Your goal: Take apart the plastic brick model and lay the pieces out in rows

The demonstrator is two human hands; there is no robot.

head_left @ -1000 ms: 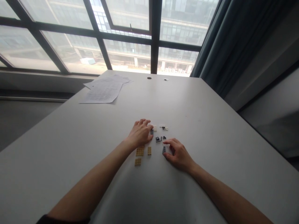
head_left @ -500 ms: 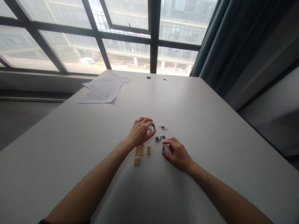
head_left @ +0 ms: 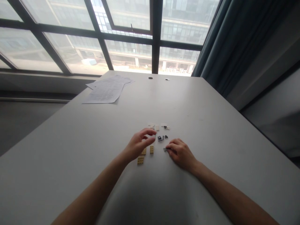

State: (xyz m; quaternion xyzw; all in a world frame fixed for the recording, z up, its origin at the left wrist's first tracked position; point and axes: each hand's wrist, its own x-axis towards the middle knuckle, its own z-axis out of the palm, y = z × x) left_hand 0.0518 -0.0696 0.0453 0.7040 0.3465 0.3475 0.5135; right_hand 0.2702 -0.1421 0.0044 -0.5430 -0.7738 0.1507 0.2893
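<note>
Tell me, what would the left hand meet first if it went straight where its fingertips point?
Probably the small dark pieces just right of the left hand, though it might pass above them; its height is unclear.

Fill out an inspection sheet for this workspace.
Surface: white table with faint marks.
Pieces: tan bricks, dark pieces and white pieces, grouped roughly by colour.
Clutter: overlapping papers at the far left.
Left hand: curved beside the dark pieces; whether it holds anything is unclear.
Right hand: pinches a grey piece.
Cables: nothing seen.
Surroundings: windows ahead, dark curtain to the right.
</note>
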